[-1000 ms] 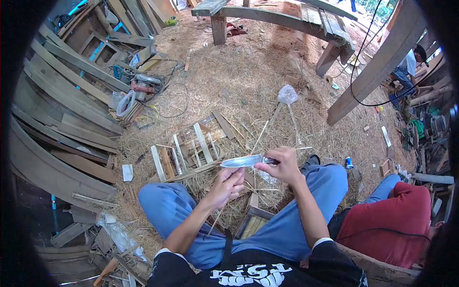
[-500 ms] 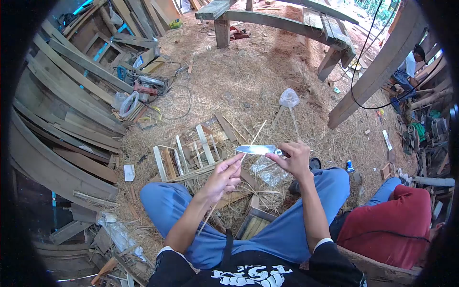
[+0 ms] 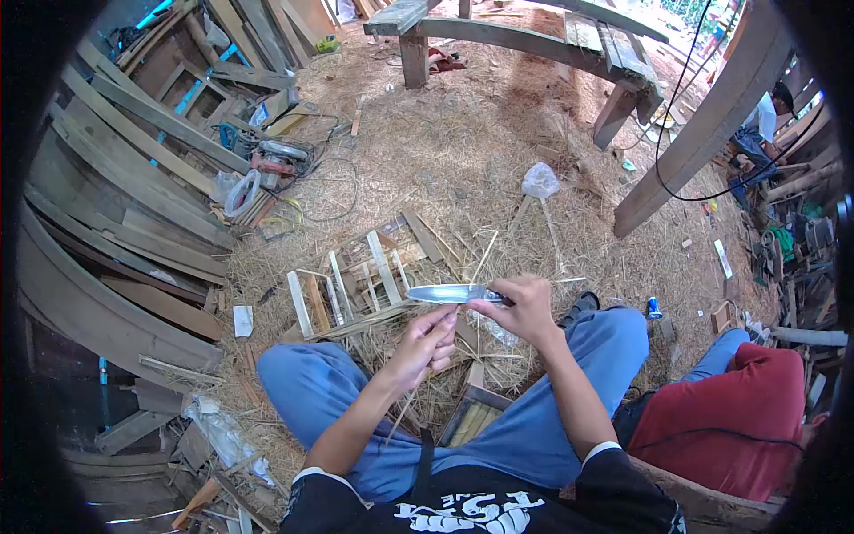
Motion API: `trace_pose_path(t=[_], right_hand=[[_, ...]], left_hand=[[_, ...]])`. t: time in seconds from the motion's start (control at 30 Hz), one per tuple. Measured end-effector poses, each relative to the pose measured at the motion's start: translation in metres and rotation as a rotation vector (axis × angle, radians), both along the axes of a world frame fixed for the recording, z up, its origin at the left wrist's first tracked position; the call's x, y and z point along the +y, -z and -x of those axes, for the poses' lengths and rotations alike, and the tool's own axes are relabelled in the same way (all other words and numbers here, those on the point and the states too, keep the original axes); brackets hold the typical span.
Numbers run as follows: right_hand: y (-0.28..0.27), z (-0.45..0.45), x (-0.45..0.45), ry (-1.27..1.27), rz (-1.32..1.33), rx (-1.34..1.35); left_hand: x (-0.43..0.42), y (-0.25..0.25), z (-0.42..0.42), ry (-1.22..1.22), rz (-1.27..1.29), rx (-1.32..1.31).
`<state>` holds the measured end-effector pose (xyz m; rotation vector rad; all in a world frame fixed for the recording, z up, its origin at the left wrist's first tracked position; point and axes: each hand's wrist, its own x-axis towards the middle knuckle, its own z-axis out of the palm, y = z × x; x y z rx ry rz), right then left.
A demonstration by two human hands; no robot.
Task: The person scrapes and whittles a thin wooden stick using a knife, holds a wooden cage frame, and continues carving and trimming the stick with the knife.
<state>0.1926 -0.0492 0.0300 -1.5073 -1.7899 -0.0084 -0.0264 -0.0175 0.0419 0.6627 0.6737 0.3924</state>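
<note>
My left hand (image 3: 422,349) is closed around a thin wooden strip (image 3: 484,256), which runs up past the fingers and down toward my lap. In my right hand (image 3: 527,307) is a knife (image 3: 440,294), its handle in the fist and its blade pointing left. The blade lies across the strip, just above my left fingertips. Whether the edge bites into the wood cannot be seen. Beyond my left hand, a small slatted wooden frame (image 3: 380,267) lies on the straw-like shavings. A wooden box (image 3: 463,415) with pale strips inside stands between my legs.
Power tools (image 3: 277,160) and cords lie at left, beside stacked curved planks (image 3: 133,258). A plastic bag (image 3: 540,181) sits ahead. A wooden bench (image 3: 507,36) and slanting post (image 3: 703,125) stand farther off. A person in red (image 3: 725,418) is close at right; another person (image 3: 761,125) is farther back.
The knife and my right hand have moved left and slightly down, so the blade now reaches farther past the strip. My left hand has dropped slightly, still gripping the strip.
</note>
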Motion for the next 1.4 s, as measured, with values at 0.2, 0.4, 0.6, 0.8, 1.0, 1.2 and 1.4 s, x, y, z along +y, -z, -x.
trace_pose_path(t=[0.2,0.4,0.6,0.8,1.0,1.2,1.4], right_hand=[[-0.007,-0.007,-0.002,-0.022,-0.041,-0.102],[0.003,-0.072,-0.010,0.385,0.049,-0.143],[0.014,-0.067,-0.026,0.341,0.092,-0.055],[0.006,-0.038,-0.016,0.166,0.128,-0.019],[0.000,-0.014,-0.008,0.044,0.105,0.061],[-0.003,0.005,-0.010,-0.060,0.146,0.171],[-0.003,0.006,-0.013,-0.154,0.212,0.117]], left_hand=[[-0.008,-0.002,0.003,0.015,-0.014,0.031],[-0.009,-0.009,0.028,-0.005,-0.036,0.112],[0.007,0.005,0.033,-0.068,0.093,-0.036],[0.009,0.006,0.024,-0.066,0.209,-0.156],[0.015,0.013,0.011,-0.139,0.443,-0.236],[0.013,0.017,-0.002,-0.119,0.440,-0.259],[0.006,0.010,-0.002,-0.099,0.156,-0.105]])
